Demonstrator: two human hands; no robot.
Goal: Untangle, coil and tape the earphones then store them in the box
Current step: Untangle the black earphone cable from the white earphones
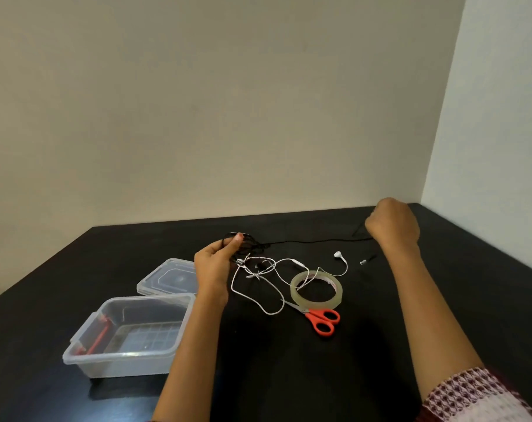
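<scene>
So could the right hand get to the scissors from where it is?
Probably yes: the scissors lie uncovered on the table, but the right hand grips the black cable and must release it first.

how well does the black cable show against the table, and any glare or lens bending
Head view: the black cable nearly vanishes against the dark table, while the white earphones stand out; soft sheen only on the clear box and tape roll in the head view, no harsh glare; the head view's wall corner leans, a wide-angle effect.
</scene>
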